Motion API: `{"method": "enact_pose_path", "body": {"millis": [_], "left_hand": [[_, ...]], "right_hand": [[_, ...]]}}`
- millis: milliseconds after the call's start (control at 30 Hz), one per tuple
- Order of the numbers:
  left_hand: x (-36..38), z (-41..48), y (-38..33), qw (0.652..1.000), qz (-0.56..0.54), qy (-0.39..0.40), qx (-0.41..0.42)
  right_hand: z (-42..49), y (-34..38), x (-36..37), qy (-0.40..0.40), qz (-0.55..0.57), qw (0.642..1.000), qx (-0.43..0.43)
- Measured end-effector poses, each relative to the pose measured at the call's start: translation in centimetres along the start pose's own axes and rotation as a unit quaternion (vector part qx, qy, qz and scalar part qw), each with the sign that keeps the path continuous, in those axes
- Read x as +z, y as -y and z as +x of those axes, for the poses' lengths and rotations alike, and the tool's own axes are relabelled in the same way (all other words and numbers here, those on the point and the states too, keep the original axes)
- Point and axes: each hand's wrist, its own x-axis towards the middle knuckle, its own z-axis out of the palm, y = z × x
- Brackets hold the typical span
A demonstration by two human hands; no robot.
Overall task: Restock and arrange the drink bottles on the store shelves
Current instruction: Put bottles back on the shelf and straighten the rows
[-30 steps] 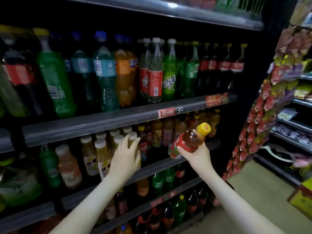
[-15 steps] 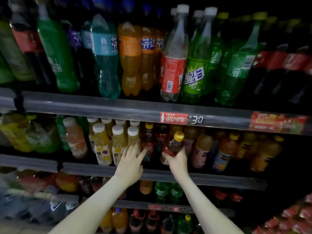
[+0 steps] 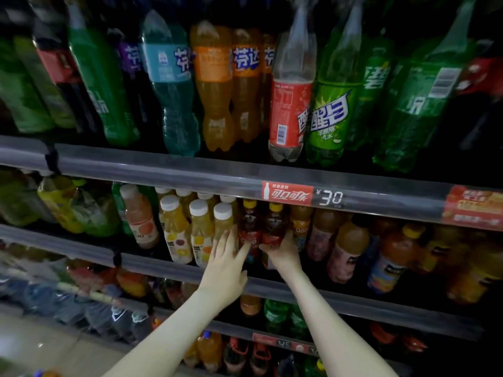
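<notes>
The step in hand looks like seating one bottle in its row: the right hand [image 3: 283, 254] grasps the yellow-capped tea bottle [image 3: 273, 227] low down, upright at the front of the middle shelf [image 3: 163, 266], just beside its twin [image 3: 249, 229]; the left hand [image 3: 228, 257] is released, fingers spread against neighbouring bottles. Next, I judge, it needs settling flush and letting go without tipping the row; its base and the dim shelf back are hidden.

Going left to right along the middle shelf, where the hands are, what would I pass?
Yellow-green bottles → peach juice bottle → white-capped yellow juice bottles → left hand → dark red bottle, gripped by the right hand → orange bottles.
</notes>
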Motion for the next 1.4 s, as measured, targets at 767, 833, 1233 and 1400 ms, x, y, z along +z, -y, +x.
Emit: {"method": "enact_pose_path", "body": {"millis": [767, 833, 1233, 1400], "left_hand": [[-18.5, 6.8, 9.4, 0.940, -0.156, -0.301, 0.023], [-19.6, 7.7, 10.7, 0.946, -0.213, -0.246, -0.018], [-20.2, 10.1, 12.4, 0.959, -0.246, -0.141, -0.029], [-20.5, 10.7, 13.5, 0.950, -0.300, -0.084, 0.014]], "right_hand": [[-13.6, 15.9, -2.4, -0.149, -0.220, 0.924, -0.274], [-13.7, 17.6, -2.0, -0.160, -0.224, 0.918, -0.285], [-12.4, 22.7, 0.0, -0.186, -0.239, 0.921, -0.246], [-10.7, 24.7, 0.9, -0.186, -0.253, 0.921, -0.231]]}}
